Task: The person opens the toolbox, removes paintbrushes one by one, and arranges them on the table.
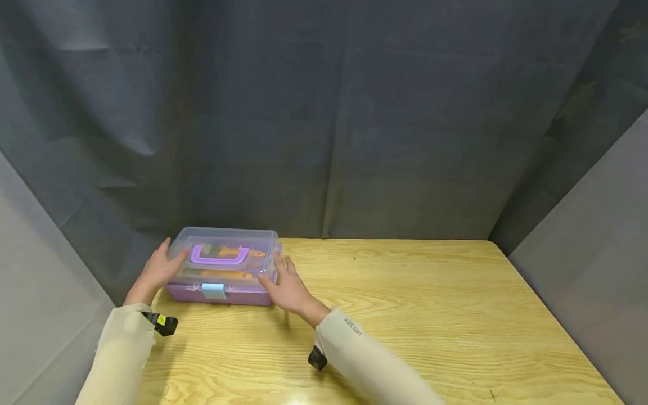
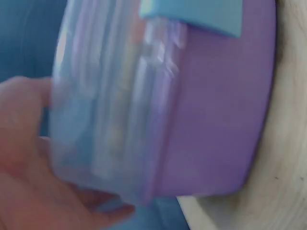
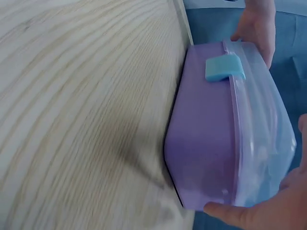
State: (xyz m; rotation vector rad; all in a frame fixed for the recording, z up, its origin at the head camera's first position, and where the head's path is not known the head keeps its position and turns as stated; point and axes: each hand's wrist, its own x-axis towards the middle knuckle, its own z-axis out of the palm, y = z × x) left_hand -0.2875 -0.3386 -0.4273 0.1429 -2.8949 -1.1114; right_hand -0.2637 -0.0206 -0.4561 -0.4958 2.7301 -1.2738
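Note:
A purple plastic box [image 1: 248, 297] with a clear lid [image 1: 182, 237] stands at the back left of the wooden table. Its lid is down and carries a purple handle [image 1: 217, 261]. On the front sits a light blue latch [image 1: 214, 291]. Through the lid show brushes with orange handles [image 1: 228, 274]. My left hand [image 1: 157, 270] lies along the box's left end, thumb over the lid and fingers spread down the side. At the opposite end my right hand [image 1: 289, 288] has its fingers extended along the side, thumb toward the front corner.
Behind the box hangs a dark curtain [image 1: 405, 140], close to the table's back edge. Light grey panels [image 1: 597, 242] flank the table [image 1: 430, 315] on both sides. The tabletop extends to the right of the box.

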